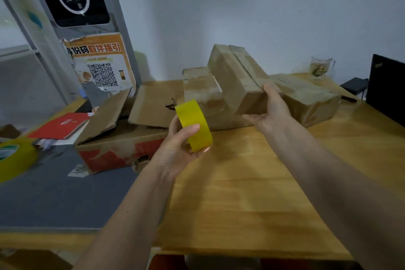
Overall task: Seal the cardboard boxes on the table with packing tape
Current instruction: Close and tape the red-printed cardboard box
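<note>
- Two rolls of yellow packing tape: the smaller yellow roll [195, 126] is gripped in the left hand [178, 149], thumb across its outer face and fingers curled beneath it, raised above the wooden counter [252, 193]; the larger yellow roll with a green-and-white core label [13, 158] lies at the far left on a grey mat [54, 193].
- Four brown cardboard boxes:
- a long narrow cardboard box [236, 79], tilted with its far end raised, its near end held by the right hand [269, 109], fingers wrapped round the end face;
- a squat taped cardboard box [201, 92] behind the tape roll, resting on the counter;
- a low cardboard box [306, 96] to the right, under the right hand, lying on the counter;
- a large red-printed cardboard box [118, 147] at the left with its top flaps open; its inside cannot be seen.
- One clear glass mug [322, 68] stands at the back right; its contents are too blurred to tell.
- One red booklet [61, 126] lies on a stack of papers left of the open box.
</note>
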